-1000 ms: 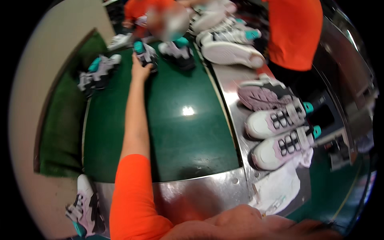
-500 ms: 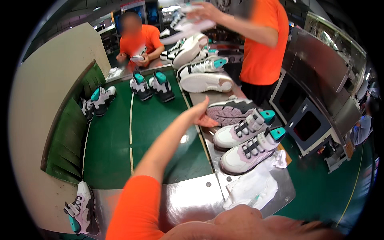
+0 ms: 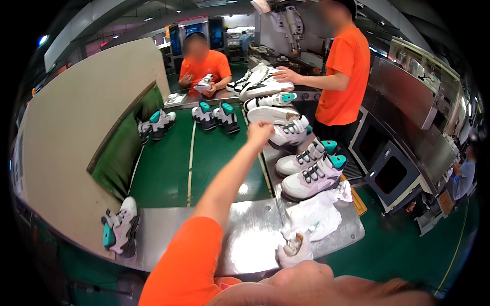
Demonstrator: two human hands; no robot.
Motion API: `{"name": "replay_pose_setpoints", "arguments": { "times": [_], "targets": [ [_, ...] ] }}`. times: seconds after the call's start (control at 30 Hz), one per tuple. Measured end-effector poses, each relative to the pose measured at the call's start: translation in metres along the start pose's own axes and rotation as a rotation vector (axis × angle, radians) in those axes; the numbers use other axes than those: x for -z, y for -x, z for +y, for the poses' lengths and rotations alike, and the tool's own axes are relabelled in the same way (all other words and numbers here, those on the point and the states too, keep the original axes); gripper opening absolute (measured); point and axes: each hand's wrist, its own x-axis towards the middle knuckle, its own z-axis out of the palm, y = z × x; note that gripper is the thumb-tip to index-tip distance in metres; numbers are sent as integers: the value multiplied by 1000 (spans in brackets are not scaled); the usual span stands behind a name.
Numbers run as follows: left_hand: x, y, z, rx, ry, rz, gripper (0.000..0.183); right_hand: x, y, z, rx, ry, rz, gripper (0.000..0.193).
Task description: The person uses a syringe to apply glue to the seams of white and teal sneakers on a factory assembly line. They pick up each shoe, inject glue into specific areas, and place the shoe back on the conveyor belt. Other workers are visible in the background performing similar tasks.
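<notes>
My left hand reaches over the table's right side, its fingers closed at the toe of a white-and-grey sneaker. That sneaker stands upright beside a pale sole. Nearer to me stand two white-and-lilac sneakers with teal inserts, one far and one near. Low in the picture, my right hand appears white-covered and curled around a small whitish piece with a brown edge, whose kind I cannot make out. A crumpled white cloth lies just beyond it.
A green conveyor belt carries several sneakers, including a pair at its far end. Another sneaker stands at the near left. Two people in orange, one seated and one standing, handle shoes. A metal cabinet stands right.
The sneaker by my left hand lay with its sole showing and is now upright. My left hand went from spread to closed. My right hand has come into view. The view has shifted.
</notes>
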Motion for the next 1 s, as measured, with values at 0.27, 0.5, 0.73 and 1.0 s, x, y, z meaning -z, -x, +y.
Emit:
{"name": "replay_pose_setpoints", "arguments": {
  "times": [0.27, 0.5, 0.73, 1.0],
  "targets": [
    [242, 209, 62, -65, -248, 272, 28, 9, -6, -1, 63, -75, 58, 63],
    [245, 453, -6, 292, 288, 538, 28, 1, 1, -2, 125, -74, 66, 61],
    [160, 416, 20, -546, -434, -761, 44, 5, -4, -1, 248, 59, 83, 64],
    [257, 286, 63, -567, -1315, -607, 85, 0, -1, -6, 130, 6, 12, 66]
  ]
}}
